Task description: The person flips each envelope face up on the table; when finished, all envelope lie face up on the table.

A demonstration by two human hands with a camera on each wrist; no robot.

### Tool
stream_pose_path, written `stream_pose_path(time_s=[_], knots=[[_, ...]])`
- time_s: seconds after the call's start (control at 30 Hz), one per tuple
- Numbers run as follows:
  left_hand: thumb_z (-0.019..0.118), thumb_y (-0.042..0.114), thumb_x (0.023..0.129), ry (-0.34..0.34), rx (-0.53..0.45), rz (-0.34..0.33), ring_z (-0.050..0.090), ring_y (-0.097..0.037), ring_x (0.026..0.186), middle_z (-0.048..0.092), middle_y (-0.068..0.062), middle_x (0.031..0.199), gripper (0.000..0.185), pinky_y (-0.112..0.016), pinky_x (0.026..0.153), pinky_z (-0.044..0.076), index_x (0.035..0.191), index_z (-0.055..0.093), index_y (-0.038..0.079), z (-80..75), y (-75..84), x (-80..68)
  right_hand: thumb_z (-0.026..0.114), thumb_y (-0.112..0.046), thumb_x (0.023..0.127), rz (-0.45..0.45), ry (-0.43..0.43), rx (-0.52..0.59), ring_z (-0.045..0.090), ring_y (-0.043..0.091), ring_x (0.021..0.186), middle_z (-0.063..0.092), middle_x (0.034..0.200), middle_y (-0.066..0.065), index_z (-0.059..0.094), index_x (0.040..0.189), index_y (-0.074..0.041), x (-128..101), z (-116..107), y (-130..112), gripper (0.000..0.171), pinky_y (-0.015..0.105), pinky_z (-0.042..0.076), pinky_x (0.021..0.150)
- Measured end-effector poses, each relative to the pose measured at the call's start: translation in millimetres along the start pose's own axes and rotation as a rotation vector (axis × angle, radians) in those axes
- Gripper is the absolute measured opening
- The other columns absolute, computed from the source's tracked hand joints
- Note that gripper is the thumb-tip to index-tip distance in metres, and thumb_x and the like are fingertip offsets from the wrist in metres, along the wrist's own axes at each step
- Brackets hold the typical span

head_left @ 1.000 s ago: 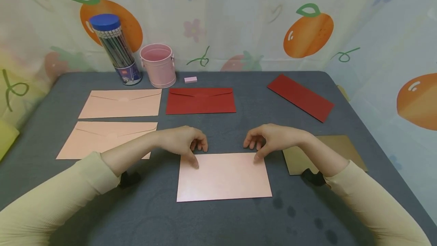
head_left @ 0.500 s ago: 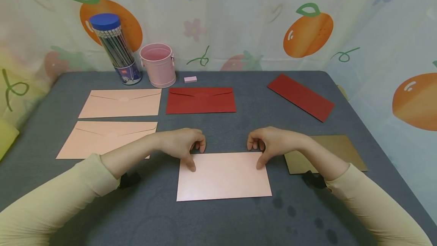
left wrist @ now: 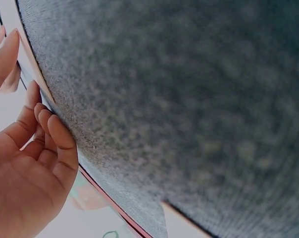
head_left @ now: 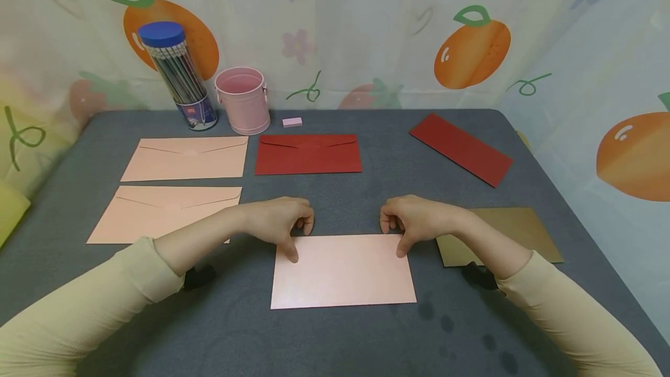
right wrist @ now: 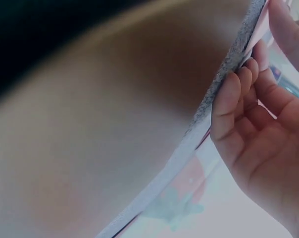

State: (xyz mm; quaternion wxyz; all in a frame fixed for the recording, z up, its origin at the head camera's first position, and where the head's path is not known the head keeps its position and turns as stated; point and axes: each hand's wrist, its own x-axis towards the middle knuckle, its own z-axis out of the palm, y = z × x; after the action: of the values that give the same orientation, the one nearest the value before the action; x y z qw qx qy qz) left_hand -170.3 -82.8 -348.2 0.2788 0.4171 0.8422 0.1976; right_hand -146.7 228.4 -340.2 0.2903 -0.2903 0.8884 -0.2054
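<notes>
A pale pink card (head_left: 342, 272) lies flat on the grey table (head_left: 335, 342) in front of me. My left hand (head_left: 299, 240) is at its far left corner, thumb on top of the card and fingers curled at the far edge. My right hand (head_left: 395, 239) holds the far right corner the same way. In the left wrist view the curled fingers (left wrist: 55, 144) touch the grey cloth. The right wrist view shows the right fingers (right wrist: 238, 104) curled against the table edge of the card. Whether the card's edge is lifted is hidden.
Two peach envelopes (head_left: 185, 159) (head_left: 164, 211) lie at the left and a red envelope (head_left: 307, 155) behind the card. A long dark red card (head_left: 460, 148) and an olive card (head_left: 502, 234) are at the right. A pencil tube (head_left: 175, 74), pink bucket (head_left: 242, 99) and eraser (head_left: 292, 122) stand at the back.
Both hands have drawn their fingers in tighter toward the card's far edge. The thumbs shifted slightly on the corners. The card has stayed where it was.
</notes>
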Motion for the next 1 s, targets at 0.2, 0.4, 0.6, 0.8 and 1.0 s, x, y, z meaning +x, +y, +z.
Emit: stream_pose_path(time_s=[0.2, 0.4, 0.6, 0.8, 1.0], knots=[[0.09, 0.017, 0.066, 0.006, -0.02, 0.019, 0.048, -0.012, 0.08, 0.052, -0.002, 0.086, 0.035, -0.023, 0.07, 0.041, 0.086, 0.061, 0.014, 0.8, -3.1, 1.0, 0.09, -0.01, 0.066, -0.005, -0.008, 0.017, 0.05, 0.012, 0.074, 0.056, 0.084, 0.002, 0.061, 0.088, -0.013, -0.1, -1.7, 0.4, 0.037, 0.023, 0.046, 0.065], [0.089, 0.017, 0.068, -0.009, -0.077, 0.02, 0.05, -0.012, 0.078, 0.054, -0.001, 0.085, 0.033, -0.023, 0.07, 0.043, 0.088, 0.063, 0.013, -1.3, -6.7, 1.6, 0.089, -0.008, 0.067, 0.009, -0.029, 0.057, 0.051, 0.012, 0.071, 0.055, 0.079, 0.002, 0.058, 0.087, -0.012, -1.6, -4.1, 3.3, 0.037, 0.024, 0.046, 0.063], [0.089, 0.018, 0.069, -0.02, -0.111, 0.016, 0.05, -0.011, 0.074, 0.054, -0.001, 0.085, 0.03, -0.022, 0.067, 0.043, 0.086, 0.064, 0.014, -2.1, -10.3, 2.0, 0.089, -0.008, 0.067, 0.021, -0.034, 0.064, 0.052, 0.012, 0.072, 0.055, 0.079, 0.002, 0.057, 0.087, -0.012, -1.6, -5.1, 4.1, 0.038, 0.025, 0.046, 0.064], [0.088, 0.017, 0.069, -0.03, -0.154, 0.011, 0.05, -0.012, 0.073, 0.054, -0.002, 0.084, 0.03, -0.023, 0.066, 0.042, 0.086, 0.063, 0.012, -4.3, -9.2, -0.2, 0.088, -0.007, 0.067, 0.029, -0.036, 0.073, 0.053, 0.013, 0.073, 0.055, 0.079, 0.002, 0.056, 0.086, -0.012, -2.1, -5.4, 3.2, 0.038, 0.026, 0.046, 0.063], [0.083, 0.013, 0.074, -0.059, -0.244, 0.003, 0.048, -0.011, 0.071, 0.051, 0.002, 0.078, 0.03, -0.023, 0.064, 0.04, 0.089, 0.058, 0.012, -6.8, -14.1, 0.1, 0.086, -0.008, 0.071, 0.02, -0.051, 0.131, 0.05, 0.012, 0.071, 0.051, 0.076, 0.001, 0.053, 0.09, -0.011, -3.8, -7.0, 5.6, 0.038, 0.024, 0.044, 0.062]])
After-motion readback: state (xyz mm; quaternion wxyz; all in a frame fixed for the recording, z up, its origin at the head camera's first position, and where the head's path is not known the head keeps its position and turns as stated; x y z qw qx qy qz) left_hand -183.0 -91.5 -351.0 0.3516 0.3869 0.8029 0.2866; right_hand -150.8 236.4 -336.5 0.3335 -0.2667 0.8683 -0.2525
